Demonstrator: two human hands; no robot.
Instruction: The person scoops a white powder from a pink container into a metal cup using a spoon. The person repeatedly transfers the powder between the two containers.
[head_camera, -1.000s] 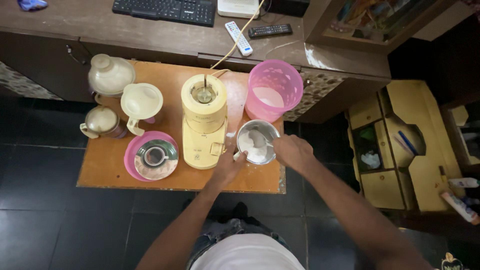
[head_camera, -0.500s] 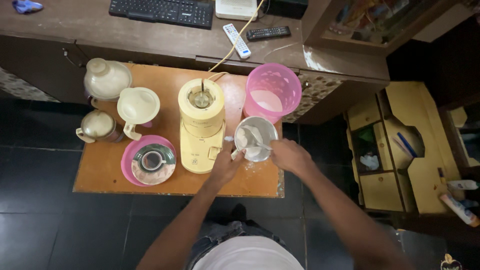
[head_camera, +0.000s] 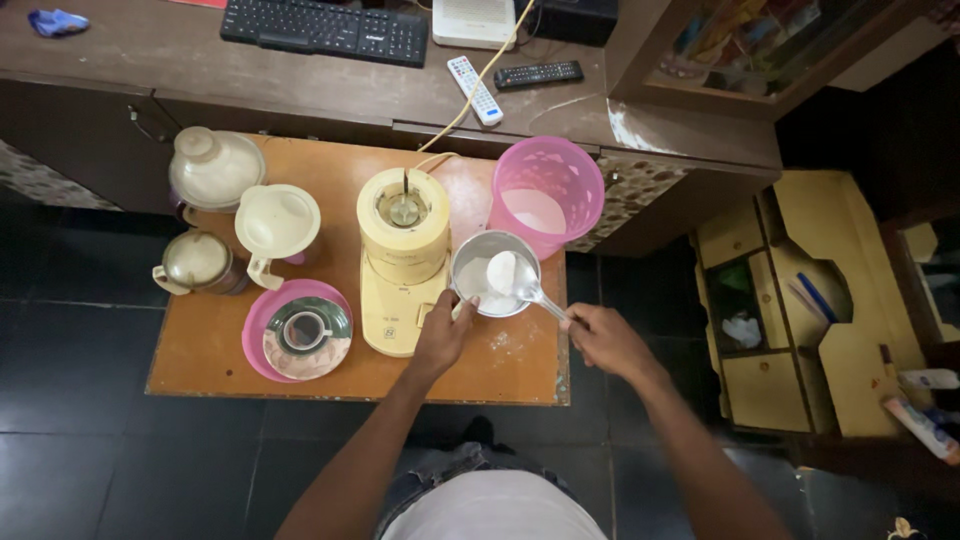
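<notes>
White batter is sitting heaped in the bowl of the spoon (head_camera: 512, 275), which the right hand (head_camera: 603, 340) is now holding up over the steel jar (head_camera: 490, 273); half a second ago the spoon was down inside the jar, working through the batter, so a scoop is being lifted out. The right hand is closing its fingers round the end of the handle, and it has drawn back toward the person, with the spoon reaching away from it to the left and forward. The left hand (head_camera: 443, 335) is still steadying the jar, its fingertips pressing on the near rim just ahead of it; I am judging it as a light grip rather than a full clasp. The jar itself has shifted slightly nearer the yellow mixer base (head_camera: 402, 255), which is standing just left of the left hand's fingers. Beyond the right hand, the pink bucket (head_camera: 546, 190) is waiting with white liquid in its bottom, close behind the jar. To my eye, the loaded spoon is suggesting that batter is being moved out of the jar.
</notes>
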